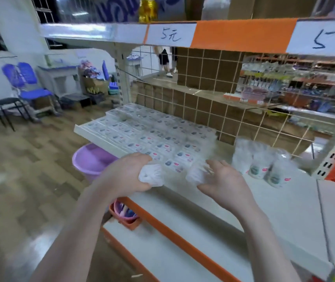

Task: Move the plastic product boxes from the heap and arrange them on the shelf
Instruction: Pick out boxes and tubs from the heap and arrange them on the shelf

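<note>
Clear plastic product boxes lie flat in tidy rows over the left part of the white shelf. A loose heap of the same boxes stands at the shelf's right, against the wire back. My left hand grips one clear box just in front of the rows. My right hand holds a second clear box beside it, fingers curled round it. The view is blurred by motion.
An upper shelf with price labels hangs overhead. A purple basin sits on the floor to the left, an orange basket on the lower shelf. Blue chairs and a stool stand far left.
</note>
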Motion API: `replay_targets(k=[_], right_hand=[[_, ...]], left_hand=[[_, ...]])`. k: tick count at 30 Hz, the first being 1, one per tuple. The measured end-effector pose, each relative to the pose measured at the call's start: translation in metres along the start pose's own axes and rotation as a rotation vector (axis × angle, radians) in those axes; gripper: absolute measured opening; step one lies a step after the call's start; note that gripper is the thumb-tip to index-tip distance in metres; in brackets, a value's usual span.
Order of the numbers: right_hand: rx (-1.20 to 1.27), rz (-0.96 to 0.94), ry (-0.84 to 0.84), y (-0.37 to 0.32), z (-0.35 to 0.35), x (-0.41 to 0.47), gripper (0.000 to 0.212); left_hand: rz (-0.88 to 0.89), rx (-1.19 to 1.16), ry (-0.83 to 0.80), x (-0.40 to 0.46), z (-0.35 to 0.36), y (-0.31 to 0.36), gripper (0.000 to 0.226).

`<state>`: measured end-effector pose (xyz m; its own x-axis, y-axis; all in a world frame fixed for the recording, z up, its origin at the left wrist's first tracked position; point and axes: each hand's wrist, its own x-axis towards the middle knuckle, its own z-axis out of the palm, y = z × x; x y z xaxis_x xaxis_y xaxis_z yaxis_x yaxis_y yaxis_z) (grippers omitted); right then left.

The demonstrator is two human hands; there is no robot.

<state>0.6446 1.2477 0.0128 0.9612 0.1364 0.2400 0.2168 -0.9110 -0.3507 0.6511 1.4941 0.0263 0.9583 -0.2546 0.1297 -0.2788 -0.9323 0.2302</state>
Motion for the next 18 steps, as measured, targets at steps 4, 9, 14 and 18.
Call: replay_targets(k=[4,9,14,18], right_hand=[[0.007,0.017,-0.007,-0.023,0.026,0.063,0.061],[0.015,0.053,-0.050,-0.055,0.050,0.141,0.050],[-0.019,0.027,-0.094,-0.086,0.074,0.196,0.052],[-0.057,0.034,-0.130,-0.109,0.095,0.233,0.052]], left_hand=[[-0.006,0.049,0.039,0.044,-0.004,-0.054,0.065],[-0.053,0.033,-0.010,0.093,-0.018,-0.114,0.074],[-0.106,-0.015,-0.019,0.120,-0.026,-0.169,0.073],[-0.118,-0.068,-0.036,0.143,-0.032,-0.212,0.072]])
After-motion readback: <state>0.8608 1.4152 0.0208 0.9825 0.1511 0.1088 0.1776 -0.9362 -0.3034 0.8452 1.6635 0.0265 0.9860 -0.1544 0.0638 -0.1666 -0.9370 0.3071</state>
